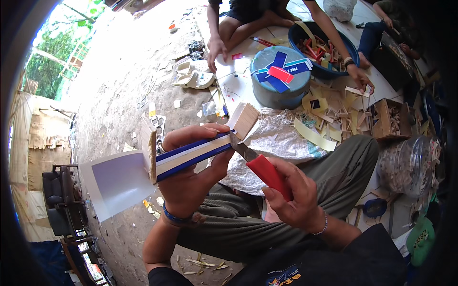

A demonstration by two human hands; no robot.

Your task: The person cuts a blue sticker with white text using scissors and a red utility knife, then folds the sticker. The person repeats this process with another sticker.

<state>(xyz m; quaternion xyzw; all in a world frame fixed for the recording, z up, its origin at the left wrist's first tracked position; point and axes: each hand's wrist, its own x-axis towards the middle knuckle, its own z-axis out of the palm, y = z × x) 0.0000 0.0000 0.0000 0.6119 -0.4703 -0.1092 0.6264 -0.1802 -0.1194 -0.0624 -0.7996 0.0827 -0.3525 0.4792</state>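
Note:
My left hand grips a small wooden model piece, faced with blue and white strips. Upright pale wood pieces stand at both its ends, and a whitish sheet sticks out at the left one. Held in my right hand is a red-handled knife. Its short metal blade meets the right end of the strips, close to my left fingertips. The blade's tip is partly hidden at that corner.
An upturned bucket carries blue and red strips. Beyond it, a blue basin holds small coloured pieces; another person's hand is near it. A white sack, wood scraps, a wooden box and pale clogs lie around.

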